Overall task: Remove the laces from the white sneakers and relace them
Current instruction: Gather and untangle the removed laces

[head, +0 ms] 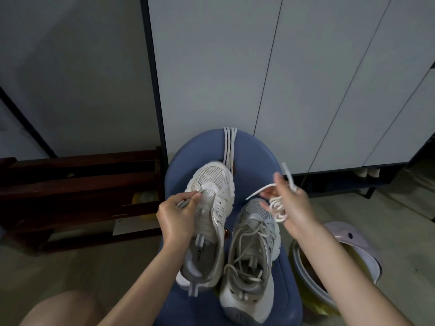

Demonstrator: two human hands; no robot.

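Left hand point(175, 214): I log it curled over the near-left side of the unlaced sneaker point(208, 212), fingertips pinching at the tongue edge below the mesh toe, steadying the shoe. No lace runs through this shoe's eyelets, as far as I can see; its tongue lies bare and a striped pull tab hangs from its heel toward me.

Right hand point(288, 208): raised to the right of the left hand, clear of both shoes, grasping a loose lace point(277, 208). I see the lace bunched in several coils against the palm and fingers, one free end pointing left toward the unlaced sneaker, the other sticking up past the fingertips. The hand is somewhat blurred, so I cannot tell exactly which fingers hold the coils.

Laced sneaker point(253, 252): below the right hand and just right of the left wrist, toe pointing away from me, its lace threaded but slack, with loops spilling into the opening.

Blue stool point(256, 156): under both hands; both sneakers rest on its seat, side by side, close together.

White cords point(229, 144): beyond the left hand, several laid parallel over the far edge of the stool, touching the unlaced sneaker's toe.

Dark wooden rack point(80, 184): left of the left hand, on the floor.

Round bin point(329, 267): under the right forearm, lid tipped open, yellow liner inside.
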